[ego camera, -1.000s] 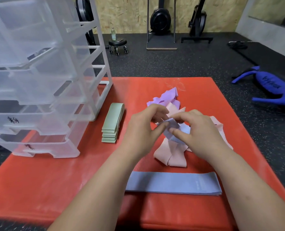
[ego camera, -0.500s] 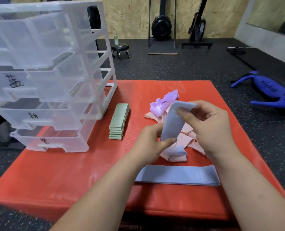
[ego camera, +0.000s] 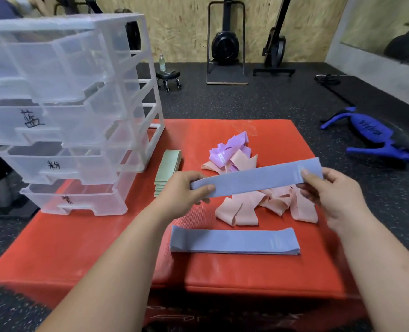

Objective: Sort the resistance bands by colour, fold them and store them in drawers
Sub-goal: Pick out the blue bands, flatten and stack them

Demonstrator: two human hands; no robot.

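A person's left hand (ego camera: 183, 188) and right hand (ego camera: 328, 188) stretched a blue resistance band (ego camera: 256, 179) flat above a red mat (ego camera: 79, 236), each grip pinching one end between thumb and fingers, the right end held slightly higher. Below it, a stack of blue bands (ego camera: 234, 241) lay flat on the mat. Loose pink bands (ego camera: 246, 207) and purple bands (ego camera: 229, 149) sat in a pile behind, with folded green bands (ego camera: 167, 172) just beside a clear plastic drawer unit (ego camera: 67, 116) at the mat's left.
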